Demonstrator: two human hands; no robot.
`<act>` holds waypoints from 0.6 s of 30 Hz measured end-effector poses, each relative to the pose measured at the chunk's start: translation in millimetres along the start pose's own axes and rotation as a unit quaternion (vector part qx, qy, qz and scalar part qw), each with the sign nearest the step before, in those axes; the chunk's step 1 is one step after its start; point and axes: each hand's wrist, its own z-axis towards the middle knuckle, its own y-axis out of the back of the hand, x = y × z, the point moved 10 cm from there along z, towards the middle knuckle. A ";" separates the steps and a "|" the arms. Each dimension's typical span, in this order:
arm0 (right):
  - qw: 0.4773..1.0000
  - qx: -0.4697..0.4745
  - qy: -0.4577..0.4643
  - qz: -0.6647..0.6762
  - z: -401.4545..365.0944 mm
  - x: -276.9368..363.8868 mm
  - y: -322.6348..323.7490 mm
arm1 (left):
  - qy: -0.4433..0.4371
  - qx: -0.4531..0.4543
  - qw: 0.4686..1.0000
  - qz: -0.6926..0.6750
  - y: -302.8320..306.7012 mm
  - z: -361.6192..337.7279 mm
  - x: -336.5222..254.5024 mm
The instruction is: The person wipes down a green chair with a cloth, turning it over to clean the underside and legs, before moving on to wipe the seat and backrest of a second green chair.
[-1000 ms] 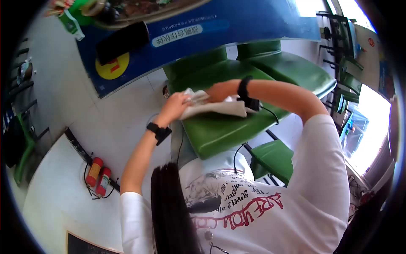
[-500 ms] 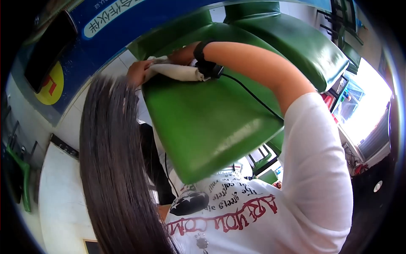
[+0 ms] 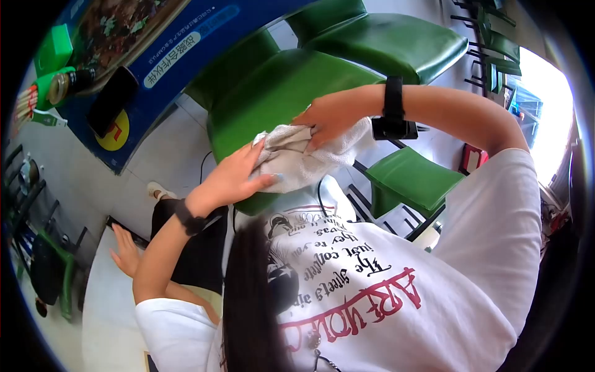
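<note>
A pale, crumpled cloth [image 3: 304, 166] hangs over the near end of a green padded chair seat [image 3: 273, 93], close to my body. My left hand [image 3: 232, 177] grips its left side, fingers tucked into the folds and thumb lying across the front. From above, my right hand [image 3: 338, 118] holds the cloth's upper part, its fingertips pressed into a fold. Both wrists wear black straps; the right one carries a small black box [image 3: 396, 128].
Another green seat [image 3: 387, 43] is behind, and a smaller green one [image 3: 415, 177] sits to the right. A blue table [image 3: 133, 93] at upper left bears a phone [image 3: 113, 99] and a jar [image 3: 69, 84]. Another person's hand [image 3: 127, 251] rests by a white surface [image 3: 108, 297].
Both hands have drawn the cloth from the seat's far left side toward my body, and it is more spread out. My long dark hair has swung away from the left side.
</note>
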 end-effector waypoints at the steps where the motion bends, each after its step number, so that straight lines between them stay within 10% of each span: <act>1: 1.000 -0.004 0.004 0.010 2.2 -8.4 4.6 | -0.011 0.005 1.000 0.003 -2.5 10.3 -0.4; 9: 0.993 -0.021 0.052 -0.099 106.2 -128.1 47.6 | 0.045 0.061 0.993 0.091 -19.7 104.8 112.6; 18: 0.939 -0.133 -0.100 0.300 173.9 -296.1 60.0 | 0.184 0.159 0.968 0.065 -20.0 231.8 295.8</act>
